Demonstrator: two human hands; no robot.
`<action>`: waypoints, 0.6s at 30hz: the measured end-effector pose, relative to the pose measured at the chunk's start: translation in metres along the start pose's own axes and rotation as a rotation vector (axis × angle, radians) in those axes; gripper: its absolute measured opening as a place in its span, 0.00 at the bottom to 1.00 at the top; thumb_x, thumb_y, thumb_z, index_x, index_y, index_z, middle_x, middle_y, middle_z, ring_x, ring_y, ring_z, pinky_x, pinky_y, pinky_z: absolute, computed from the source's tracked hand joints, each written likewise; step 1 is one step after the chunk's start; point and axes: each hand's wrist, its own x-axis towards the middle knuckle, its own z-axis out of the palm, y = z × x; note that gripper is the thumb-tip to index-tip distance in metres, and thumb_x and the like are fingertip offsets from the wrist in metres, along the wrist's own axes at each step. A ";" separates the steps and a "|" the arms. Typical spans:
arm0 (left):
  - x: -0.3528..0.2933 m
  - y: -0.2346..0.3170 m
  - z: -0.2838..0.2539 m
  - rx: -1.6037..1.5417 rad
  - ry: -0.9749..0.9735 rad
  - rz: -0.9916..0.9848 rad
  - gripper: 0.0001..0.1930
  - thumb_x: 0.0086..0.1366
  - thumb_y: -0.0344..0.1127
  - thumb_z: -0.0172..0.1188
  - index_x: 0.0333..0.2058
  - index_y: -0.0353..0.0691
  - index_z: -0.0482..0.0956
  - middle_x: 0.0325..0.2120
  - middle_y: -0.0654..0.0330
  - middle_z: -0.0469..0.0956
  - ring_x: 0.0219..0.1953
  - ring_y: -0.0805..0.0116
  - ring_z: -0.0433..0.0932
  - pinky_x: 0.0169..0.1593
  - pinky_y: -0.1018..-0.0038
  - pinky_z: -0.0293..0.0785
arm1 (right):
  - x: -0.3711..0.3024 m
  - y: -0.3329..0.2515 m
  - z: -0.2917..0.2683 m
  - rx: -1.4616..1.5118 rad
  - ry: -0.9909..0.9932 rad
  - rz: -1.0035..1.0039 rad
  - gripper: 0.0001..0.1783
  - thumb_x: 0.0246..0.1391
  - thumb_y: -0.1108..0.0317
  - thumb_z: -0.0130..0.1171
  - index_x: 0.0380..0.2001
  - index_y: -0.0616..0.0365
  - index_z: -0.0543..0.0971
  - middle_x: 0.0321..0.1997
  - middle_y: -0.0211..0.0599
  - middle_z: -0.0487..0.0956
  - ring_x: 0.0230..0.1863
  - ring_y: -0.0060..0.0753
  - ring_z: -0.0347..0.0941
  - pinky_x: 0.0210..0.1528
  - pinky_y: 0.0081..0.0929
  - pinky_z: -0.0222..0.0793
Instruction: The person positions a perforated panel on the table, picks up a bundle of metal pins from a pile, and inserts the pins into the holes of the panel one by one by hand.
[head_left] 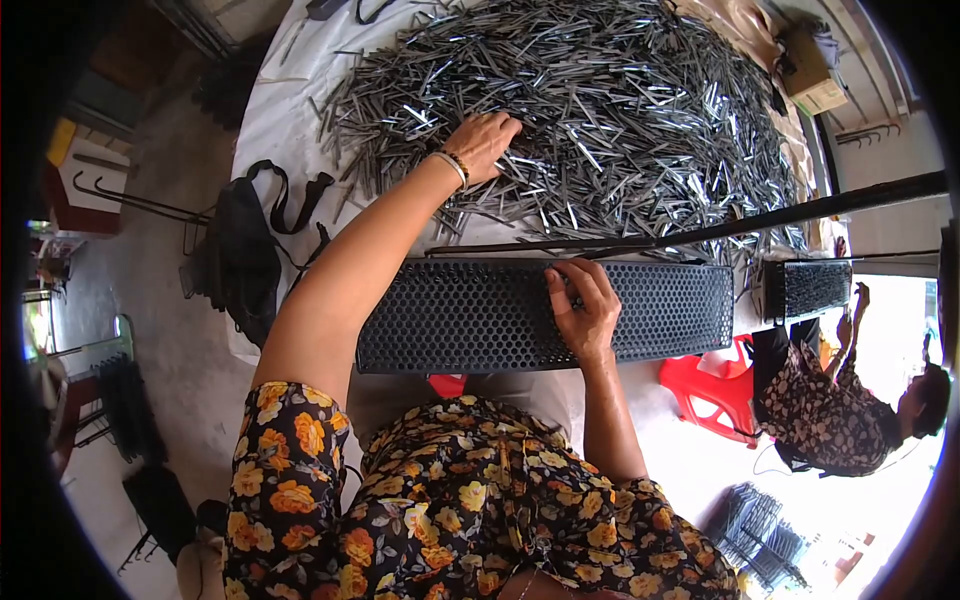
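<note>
A big heap of thin, flat dark strips, some glinting, covers the work table. My left hand, with bracelets at the wrist, reaches across to the heap's near left part. Its fingers curl down among the strips; their tips and whatever they grip are hidden. In front of me lies a long black tray with rows of round holes. Over its middle is my right hand, fingers bent and thumb drawn in near the tray's far edge. Anything small inside that hand is hidden.
A dark bar slants above the table on the right. Past it sits another black tray, beside a co-worker. A red stool stands between us. At the table's left edge hangs a black bag with straps.
</note>
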 end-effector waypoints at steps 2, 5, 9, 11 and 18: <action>0.004 -0.002 -0.001 0.046 -0.035 0.015 0.25 0.44 0.32 0.67 0.43 0.40 0.69 0.39 0.56 0.70 0.46 0.58 0.72 0.51 0.66 0.67 | 0.000 -0.001 0.000 0.020 0.000 -0.003 0.09 0.44 0.74 0.67 0.30 0.60 0.79 0.34 0.36 0.78 0.18 0.26 0.72 0.21 0.21 0.68; -0.002 0.001 0.001 0.092 -0.033 0.056 0.24 0.42 0.32 0.69 0.40 0.40 0.71 0.38 0.56 0.69 0.44 0.58 0.72 0.51 0.66 0.68 | 0.000 -0.001 -0.001 0.048 -0.027 0.061 0.08 0.44 0.74 0.66 0.30 0.60 0.79 0.34 0.36 0.78 0.19 0.27 0.73 0.22 0.22 0.68; -0.009 0.008 0.006 0.021 0.006 0.054 0.26 0.41 0.27 0.71 0.40 0.38 0.71 0.40 0.56 0.67 0.46 0.58 0.70 0.52 0.68 0.69 | -0.001 0.003 0.000 -0.027 -0.017 -0.056 0.07 0.44 0.75 0.66 0.29 0.60 0.79 0.32 0.37 0.78 0.24 0.34 0.74 0.26 0.26 0.69; -0.008 0.006 0.007 0.006 -0.025 0.028 0.27 0.41 0.27 0.70 0.42 0.39 0.70 0.40 0.56 0.67 0.46 0.58 0.70 0.52 0.68 0.69 | 0.000 0.002 0.000 -0.034 -0.007 -0.083 0.06 0.44 0.76 0.65 0.29 0.60 0.79 0.32 0.37 0.78 0.26 0.36 0.75 0.28 0.27 0.70; -0.005 -0.005 0.013 0.044 -0.020 0.064 0.28 0.43 0.28 0.70 0.45 0.40 0.70 0.42 0.57 0.69 0.47 0.57 0.70 0.52 0.66 0.67 | 0.004 0.001 0.001 -0.064 0.011 -0.111 0.09 0.47 0.75 0.62 0.35 0.62 0.79 0.34 0.40 0.77 0.27 0.38 0.75 0.29 0.28 0.70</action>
